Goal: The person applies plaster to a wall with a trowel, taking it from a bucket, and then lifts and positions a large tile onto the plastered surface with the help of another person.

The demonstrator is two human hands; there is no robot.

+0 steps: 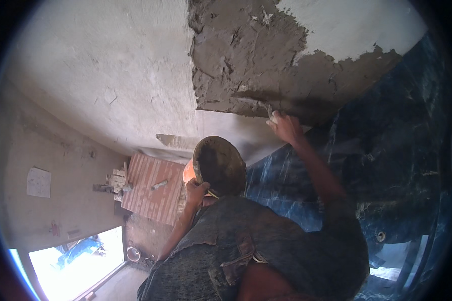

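My left hand (198,190) is closed on the rim of a round orange bucket (188,172). Its dark, mortar-coated inside faces up. Ahead and to the right, my right hand (287,127) grips a trowel (267,106) by its handle. The trowel's blade lies against wet grey-brown mortar (246,60) spread over the pale wall (115,55); the blade's outline is hard to make out against it. The mortar has a straight left edge and a ragged right edge. Below its lower border, near the bucket, a pale strip of wall shows a smaller brown patch (173,141).
Dark blue sheeting (306,185) hangs along the right side. A reddish striped panel (148,185) with a small tool (159,184) on it stands left of the bucket. Farther left are a paper (38,182) on the wall and a bright opening (78,263).
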